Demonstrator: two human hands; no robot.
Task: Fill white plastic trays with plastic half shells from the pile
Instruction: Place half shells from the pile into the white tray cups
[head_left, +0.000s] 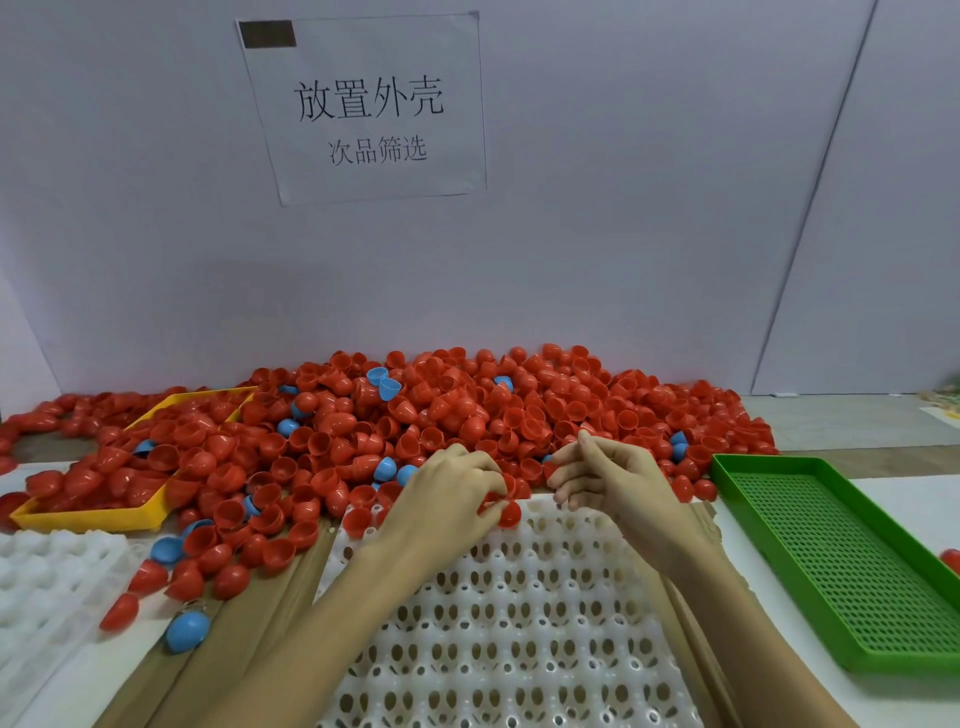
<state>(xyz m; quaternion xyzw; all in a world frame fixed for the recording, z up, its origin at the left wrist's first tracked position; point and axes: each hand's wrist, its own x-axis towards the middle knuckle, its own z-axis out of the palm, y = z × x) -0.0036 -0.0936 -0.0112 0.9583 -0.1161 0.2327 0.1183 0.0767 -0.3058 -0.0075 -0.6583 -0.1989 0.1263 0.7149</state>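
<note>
Your left hand (451, 493) sits at the far edge of the white plastic tray (519, 623), fingers curled round red half shells (506, 512) held just over the tray's top row. Your right hand (602, 475) hovers beside it at the foot of the pile (441, 415), fingers loosely bent; fingertips pinch what looks like a red shell at the pile's edge, partly hidden. The pile, mostly red with a few blue shells, spreads along the wall across the tabletop (841, 421). One red shell (358, 521) sits at the tray's far-left corner. A yellow tray (88, 517) lies half buried at left, a second white tray (47, 577) near it. A green perforated tray (852, 561) lies right. A paper sign (363, 109) hangs on the wall.
</note>
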